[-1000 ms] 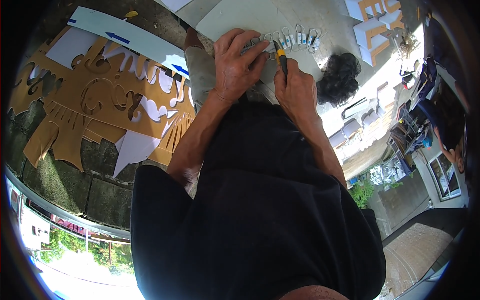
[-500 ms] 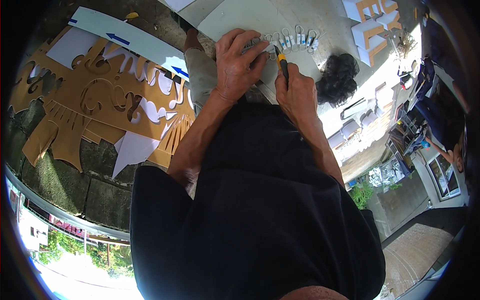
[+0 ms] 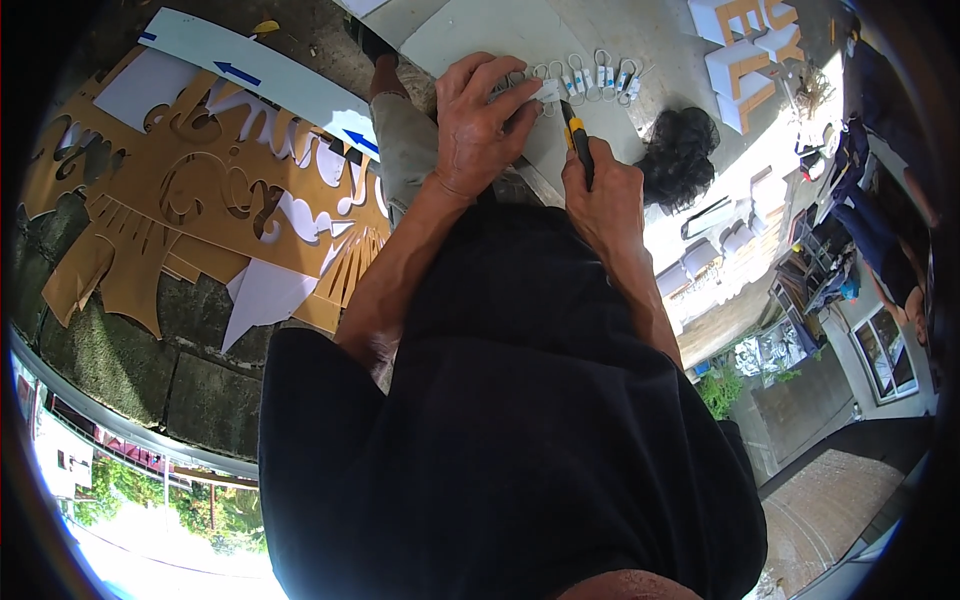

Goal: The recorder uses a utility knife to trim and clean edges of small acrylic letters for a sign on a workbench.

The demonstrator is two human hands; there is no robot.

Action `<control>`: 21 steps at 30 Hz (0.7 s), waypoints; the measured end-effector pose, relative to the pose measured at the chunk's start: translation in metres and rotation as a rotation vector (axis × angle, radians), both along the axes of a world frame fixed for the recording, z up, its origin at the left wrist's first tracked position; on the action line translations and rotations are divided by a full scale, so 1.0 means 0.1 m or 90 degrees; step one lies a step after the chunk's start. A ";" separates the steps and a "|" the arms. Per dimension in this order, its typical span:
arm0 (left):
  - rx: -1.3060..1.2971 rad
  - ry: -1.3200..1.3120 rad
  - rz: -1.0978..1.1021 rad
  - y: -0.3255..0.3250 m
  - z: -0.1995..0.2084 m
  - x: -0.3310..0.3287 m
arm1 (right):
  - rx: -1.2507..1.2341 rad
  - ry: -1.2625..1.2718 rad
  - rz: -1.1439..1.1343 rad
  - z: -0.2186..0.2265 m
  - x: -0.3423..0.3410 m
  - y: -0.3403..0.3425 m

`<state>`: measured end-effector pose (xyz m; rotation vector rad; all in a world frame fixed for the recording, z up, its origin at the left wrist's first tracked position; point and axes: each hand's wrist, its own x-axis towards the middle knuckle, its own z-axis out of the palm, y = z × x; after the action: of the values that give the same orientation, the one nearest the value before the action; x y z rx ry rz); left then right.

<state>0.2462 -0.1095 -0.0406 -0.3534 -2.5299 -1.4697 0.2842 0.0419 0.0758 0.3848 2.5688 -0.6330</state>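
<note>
A string of small white light modules, joined by looped white wires and marked with blue, lies across a grey board. My left hand is closed over its left end, thumb and fingers bent around a white piece there; the exact grip is partly hidden under the fingers. In my right hand is a yellow and black utility knife. Its handle lies in the closed fingers, and its tip points up toward the modules, just below and right of the piece under my left fingertips.
Brown and white cut-out sheets lie on the left, beside a pale strip with blue arrows. A dark tangled bundle is right of the knife. White block letters stand at upper right. Another person is at the far right.
My right hand has drawn the knife back a little, down and to the right, away from the modules. My left hand stays at nearly the same place on the string.
</note>
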 end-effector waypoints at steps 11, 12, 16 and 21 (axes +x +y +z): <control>0.004 -0.006 -0.008 -0.02 0.00 0.00 | -0.027 0.001 0.018 -0.07 -0.18 -0.01; 0.005 -0.005 -0.007 -0.01 -0.01 0.00 | -0.030 0.006 0.024 -0.09 -0.18 -0.01; 0.005 -0.002 -0.006 -0.01 -0.01 0.00 | -0.039 0.000 0.032 -0.10 -0.18 -0.01; 0.003 -0.012 -0.011 -0.02 0.02 0.00 | -0.042 -0.002 0.029 -0.11 -0.17 0.00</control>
<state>0.2460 -0.1116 -0.0388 -0.3622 -2.5444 -1.4914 0.2672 0.0416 0.0646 0.3032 2.5393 -0.6988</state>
